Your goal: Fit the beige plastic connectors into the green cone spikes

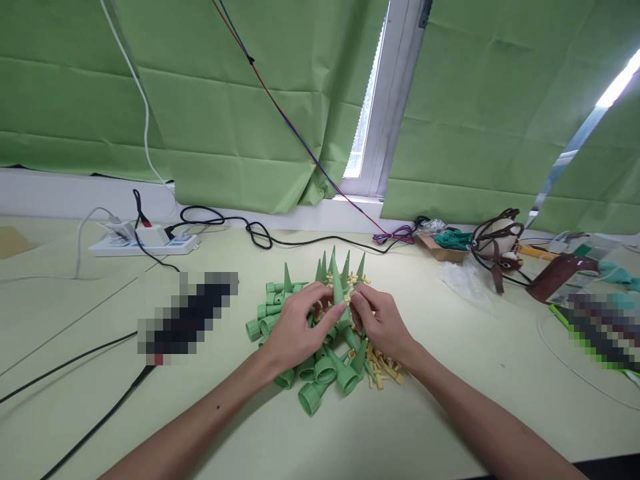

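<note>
My left hand (309,323) is closed around a green plastic cone (337,277), which points upward with its tip away from me. Close beside the cone, my right hand (381,322) is pinched; whatever its fingertips hold is too small to make out. Beneath both hands lies a heap of green hollow cone and tube pieces (310,398), several with round open ends facing me. Small yellow plastic pieces (387,368) are scattered at the heap's right side, partly under my right hand. Several upright green cones (287,279) stand at the back of the heap.
A white power strip (145,245) with plugs stands at the back left, and a black cable (320,238) runs along the back. A blurred dark object (190,320) lies to the left. To the right are a clear plastic bag (465,283), a cardboard box (440,248) and a brown strapped item (500,247).
</note>
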`<state>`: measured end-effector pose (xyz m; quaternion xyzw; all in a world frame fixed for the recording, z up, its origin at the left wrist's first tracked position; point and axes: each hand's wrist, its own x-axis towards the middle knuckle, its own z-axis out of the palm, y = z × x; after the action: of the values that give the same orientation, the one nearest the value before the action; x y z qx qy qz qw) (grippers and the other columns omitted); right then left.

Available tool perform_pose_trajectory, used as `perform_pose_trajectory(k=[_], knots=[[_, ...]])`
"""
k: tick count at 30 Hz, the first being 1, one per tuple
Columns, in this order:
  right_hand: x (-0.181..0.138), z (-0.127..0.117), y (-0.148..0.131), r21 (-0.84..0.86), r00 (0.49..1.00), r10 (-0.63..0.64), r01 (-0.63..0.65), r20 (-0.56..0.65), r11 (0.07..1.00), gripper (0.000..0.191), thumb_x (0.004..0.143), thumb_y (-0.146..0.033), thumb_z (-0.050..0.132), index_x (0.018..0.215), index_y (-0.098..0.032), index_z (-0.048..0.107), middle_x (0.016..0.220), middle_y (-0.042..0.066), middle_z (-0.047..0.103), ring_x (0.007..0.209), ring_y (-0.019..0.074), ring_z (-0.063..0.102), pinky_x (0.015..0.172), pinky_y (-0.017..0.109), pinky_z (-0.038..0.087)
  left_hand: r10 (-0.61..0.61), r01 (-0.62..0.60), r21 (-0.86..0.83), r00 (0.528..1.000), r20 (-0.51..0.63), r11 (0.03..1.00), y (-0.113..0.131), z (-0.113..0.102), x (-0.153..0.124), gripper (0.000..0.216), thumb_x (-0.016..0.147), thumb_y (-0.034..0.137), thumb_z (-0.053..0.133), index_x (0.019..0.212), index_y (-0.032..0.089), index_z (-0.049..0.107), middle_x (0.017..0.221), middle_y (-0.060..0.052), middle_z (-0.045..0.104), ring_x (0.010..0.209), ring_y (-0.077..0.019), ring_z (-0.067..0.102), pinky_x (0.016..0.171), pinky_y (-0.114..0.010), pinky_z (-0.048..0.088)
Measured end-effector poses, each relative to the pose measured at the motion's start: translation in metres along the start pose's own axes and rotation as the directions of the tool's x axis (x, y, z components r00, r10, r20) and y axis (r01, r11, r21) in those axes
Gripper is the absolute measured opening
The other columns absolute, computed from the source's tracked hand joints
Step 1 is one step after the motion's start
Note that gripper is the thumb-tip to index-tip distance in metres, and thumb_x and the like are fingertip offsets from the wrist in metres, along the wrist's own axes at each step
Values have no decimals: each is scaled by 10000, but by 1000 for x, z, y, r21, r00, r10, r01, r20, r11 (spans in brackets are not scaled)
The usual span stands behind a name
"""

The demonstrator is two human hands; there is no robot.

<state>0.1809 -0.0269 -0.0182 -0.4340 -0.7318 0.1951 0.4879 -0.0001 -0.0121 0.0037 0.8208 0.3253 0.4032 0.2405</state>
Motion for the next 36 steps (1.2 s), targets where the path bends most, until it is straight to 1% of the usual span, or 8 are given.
perform_pose_trajectory(k=[6, 10, 17, 21, 24, 25, 29, 36], knots=[[1, 2, 3, -8, 1000, 10, -10, 6, 1000, 431, 1016, -365, 339, 617, -209, 382, 523, -36, 415, 488, 110, 380, 526, 257, 317, 132, -129, 66, 991, -32, 989, -4, 3, -2, 71, 917, 246, 558, 955, 186, 565, 938, -42, 549, 754, -142, 516, 664, -265, 449], [0, 4, 2, -3, 1000, 26, -26, 5, 1000, 459, 1010, -351, 336, 573, -209, 345, 479, -37, 379, 448, 105, 352, 493, 260, 292, 216, -216, 85, 976, 5, 973, -7, 6, -5, 154, 929, 163, 511, 1056, 211, 584, 1060, -65, 513, 748, -124, 505, 673, -265, 469], [1, 4, 0, -19, 1000, 20, -20, -13, 1000, 454, 1008, -366, 344, 586, -202, 375, 498, -32, 402, 465, 104, 371, 501, 256, 308, 249, -243, 130, 968, -31, 961, -10, 7, -5, 204, 933, 139, 510, 1095, 236, 588, 1090, -68, 482, 698, -104, 484, 657, -269, 466], [1, 2, -3, 9, 998, 31, -30, -56, 1000, 445, 1011, -396, 345, 619, -201, 426, 524, -27, 440, 482, 109, 409, 509, 250, 341, 179, -164, 130, 978, -110, 978, -7, 5, -2, 182, 914, 172, 541, 1088, 222, 560, 1090, -70, 480, 705, -109, 510, 644, -266, 478], [1, 1, -4, 40, 992, 47, -43, -117, 998, 440, 1012, -403, 348, 632, -203, 443, 531, -25, 459, 486, 112, 438, 511, 249, 362, 82, -69, 81, 984, -160, 994, -3, 1, 1, 107, 917, 253, 553, 1007, 196, 554, 984, -45, 524, 713, -121, 527, 647, -264, 474], [0, 1, -4, 49, 990, 52, -46, -133, 998, 432, 1012, -402, 353, 640, -204, 446, 539, -25, 466, 490, 112, 447, 512, 248, 368, 49, -40, 62, 988, -149, 997, -1, 1, 2, 99, 935, 279, 525, 943, 187, 563, 916, -33, 544, 713, -127, 530, 645, -262, 466], [0, 0, -2, 53, 989, 43, -36, -139, 998, 391, 1006, -402, 379, 675, -207, 453, 579, -22, 489, 516, 115, 463, 522, 246, 377, -54, 54, 0, 998, -33, 999, 3, -1, 4, 372, 993, 351, 386, 717, 168, 556, 696, -6, 545, 661, -134, 504, 607, -257, 423], [-1, 0, -1, 47, 998, -39, 41, -50, 998, 341, 1005, -376, 386, 718, -210, 462, 559, -37, 465, 504, 113, 423, 539, 250, 360, -115, 116, -35, 993, 27, 993, 2, -2, 4, 367, 931, 430, 499, 663, 181, 479, 668, 18, 475, 644, -129, 473, 588, -251, 401]])
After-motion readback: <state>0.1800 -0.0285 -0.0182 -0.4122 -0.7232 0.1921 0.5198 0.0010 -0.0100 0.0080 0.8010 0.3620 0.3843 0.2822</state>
